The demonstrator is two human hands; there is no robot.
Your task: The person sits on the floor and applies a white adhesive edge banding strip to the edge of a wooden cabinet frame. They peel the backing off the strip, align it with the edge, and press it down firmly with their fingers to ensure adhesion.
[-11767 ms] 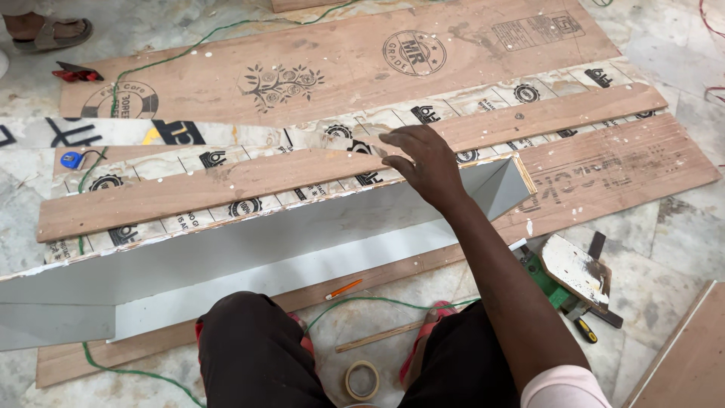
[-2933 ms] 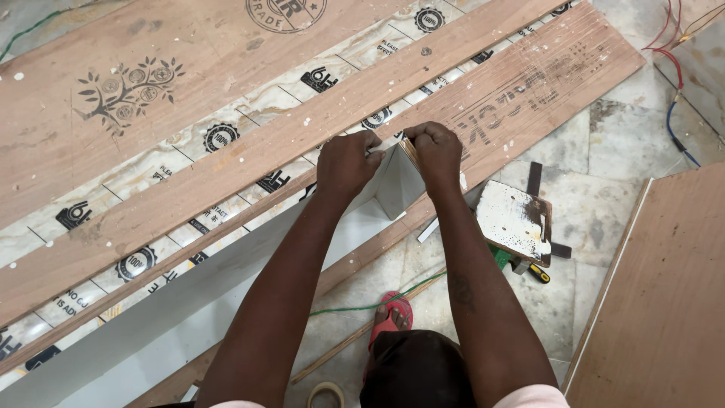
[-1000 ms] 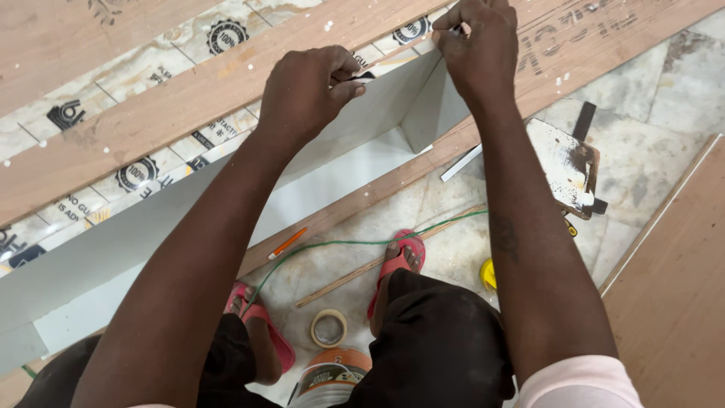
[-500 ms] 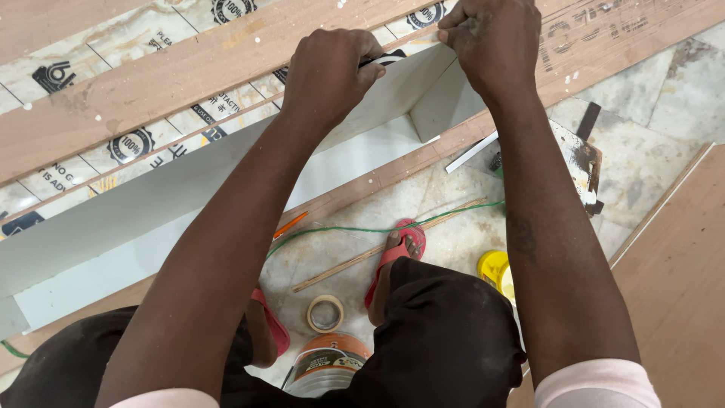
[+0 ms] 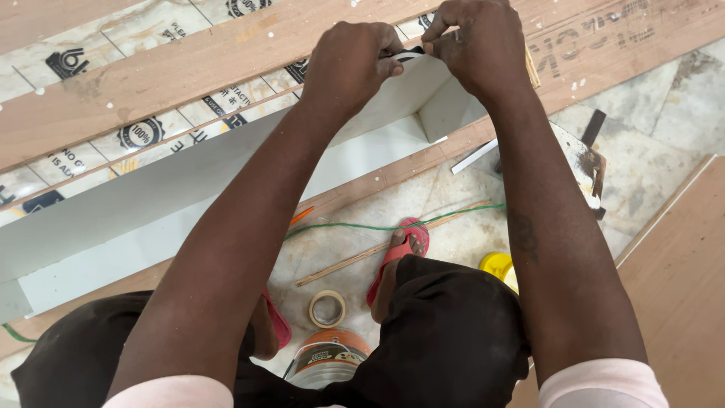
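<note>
So the white L-shaped panel (image 5: 226, 196) is lying along the floor in front of me, and I've got its far end pinched up against the long plywood strip (image 5: 151, 83) that runs across the printed sheets. My left hand (image 5: 351, 64) is curled tight over the top edge of the white piece, thumb and fingers closed on something thin and dark right at the lip. Can't honestly tell what it is from here, could be tape or a film edge. My right hand (image 5: 476, 45) is clamped down just beside it at the corner, also closed, fingers bunched on the same edge. Both hands nearly touching.

I'd call this the fiddly bit: working the very end of the panel's edge, lining or peeling something at the corner. My guess is the next move needs a steady pull or press along that edge without letting the corner slip off the strip.

Around me: tape roll (image 5: 327, 308) on the marble floor (image 5: 649, 151) between my knees, a tin (image 5: 326, 363) right below it, a thin wooden stick (image 5: 377, 253) and green cord (image 5: 393, 225) near my pink sandal (image 5: 400, 253), something yellow (image 5: 498, 266) by my right knee, and a power tool (image 5: 585, 162) off to the right.
</note>
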